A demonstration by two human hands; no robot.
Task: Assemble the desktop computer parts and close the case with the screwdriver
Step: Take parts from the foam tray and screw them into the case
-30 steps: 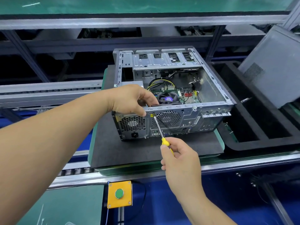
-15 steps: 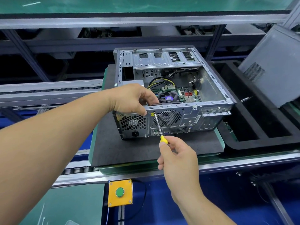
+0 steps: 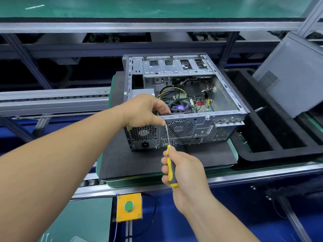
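Your left hand (image 3: 145, 109) grips the computer case (image 3: 185, 105) rim; your right hand (image 3: 185, 169) wraps the screwdriver (image 3: 169, 161) — no lettering legible.

We see a dark mat (image 3: 139, 159) on a green pallet (image 3: 235, 152) (riding the conveyor (image 3: 52, 102)). The open computer case (image 3: 225, 95) sits on the mat.

Yellow button box (image 3: 129, 207), black foam tray (image 3: 279, 151)

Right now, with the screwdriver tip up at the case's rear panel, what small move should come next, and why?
Probably turn the screwdriver in place with the right hand. Its tip already sits at the top edge of the computer case rear panel, where the left hand pinches right beside it, seemingly steadying a screw I cannot see.
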